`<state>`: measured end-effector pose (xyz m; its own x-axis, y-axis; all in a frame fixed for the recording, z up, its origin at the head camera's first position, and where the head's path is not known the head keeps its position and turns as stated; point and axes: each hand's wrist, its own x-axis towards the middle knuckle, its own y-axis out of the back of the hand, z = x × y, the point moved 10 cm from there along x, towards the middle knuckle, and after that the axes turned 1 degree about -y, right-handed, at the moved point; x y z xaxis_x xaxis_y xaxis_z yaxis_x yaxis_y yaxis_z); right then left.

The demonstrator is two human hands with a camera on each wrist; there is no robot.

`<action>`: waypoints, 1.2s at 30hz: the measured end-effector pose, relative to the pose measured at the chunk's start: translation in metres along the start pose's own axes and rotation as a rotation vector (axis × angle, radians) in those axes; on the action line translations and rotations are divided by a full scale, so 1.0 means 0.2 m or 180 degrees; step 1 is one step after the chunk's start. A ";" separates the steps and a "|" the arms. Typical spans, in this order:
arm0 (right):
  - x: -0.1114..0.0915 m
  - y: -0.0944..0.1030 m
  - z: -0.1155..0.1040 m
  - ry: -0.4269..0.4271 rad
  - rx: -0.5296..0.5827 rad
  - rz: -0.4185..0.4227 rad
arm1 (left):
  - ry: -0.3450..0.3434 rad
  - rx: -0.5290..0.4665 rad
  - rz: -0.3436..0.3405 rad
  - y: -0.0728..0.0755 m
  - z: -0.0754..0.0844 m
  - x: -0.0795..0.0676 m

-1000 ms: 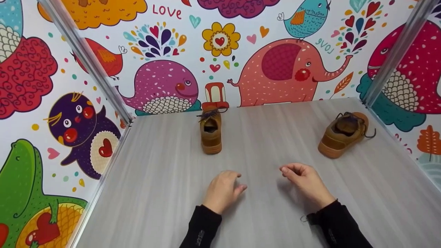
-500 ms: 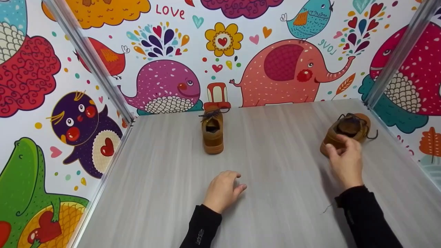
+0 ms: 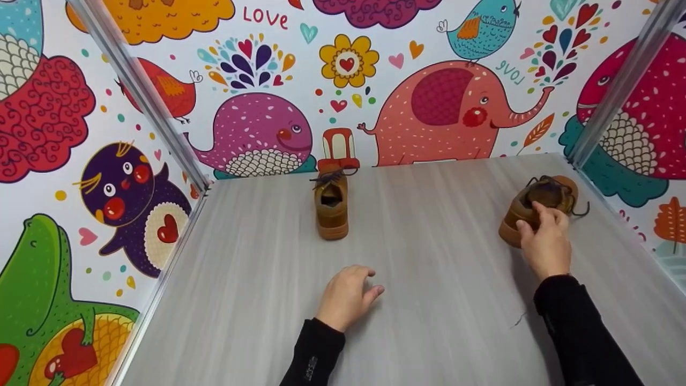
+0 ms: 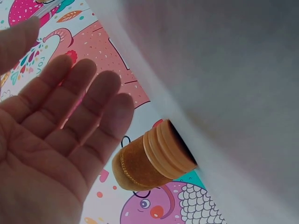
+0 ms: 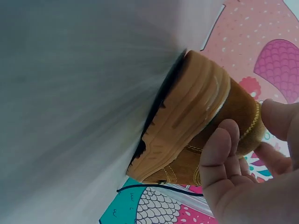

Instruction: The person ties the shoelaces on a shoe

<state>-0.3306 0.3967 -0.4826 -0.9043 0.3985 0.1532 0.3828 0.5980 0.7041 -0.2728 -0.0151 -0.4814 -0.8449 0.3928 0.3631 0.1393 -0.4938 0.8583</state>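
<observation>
Two brown lace-up shoes stand on the grey wood-grain surface. My right hand (image 3: 547, 244) is at the heel of the right shoe (image 3: 514, 217), its thumb outside and its index finger at the opening. In the right wrist view the thumb and fingers close around the heel collar of this shoe (image 5: 196, 112), whose sole rests on the surface. My left hand (image 3: 347, 297) stays low at the front, holding nothing, fingers loosely bent. The left shoe (image 3: 332, 212) stands ahead of it, heel toward me; its heel (image 4: 140, 163) also shows in the left wrist view.
The surface (image 3: 418, 225) is bounded at the back by a wall (image 3: 386, 21) printed with cartoon animals. Metal corner posts, left (image 3: 142, 99) and right (image 3: 616, 86), join it to printed side walls. A loose thread hangs near my right cuff.
My right hand has moved right and forward from the middle to the right shoe's heel, and its fingers have closed on the collar. The left hand and left shoe stay in place.
</observation>
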 end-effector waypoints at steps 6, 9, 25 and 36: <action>0.06 -0.02 -0.01 0.0129 -0.0143 -0.0070 | -0.0001 0.0006 0.0034 0.01 0.00 0.00; 0.06 -0.02 -0.02 0.0251 -0.0210 -0.0099 | -0.0019 0.0016 0.0044 0.01 0.00 0.00; -0.23 -0.14 -0.31 0.1239 -0.0205 0.0019 | -0.0023 0.0028 0.0042 0.01 0.00 0.00; -0.60 -0.28 -0.62 0.2318 -0.0072 -0.0107 | -0.0148 0.0063 0.0247 0.05 0.01 0.00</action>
<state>-0.2673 0.2294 -0.4551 -0.8149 -0.1883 0.5482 0.3558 0.5841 0.7295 -0.2712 -0.0183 -0.4722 -0.8064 0.3898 0.4448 0.2140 -0.5089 0.8338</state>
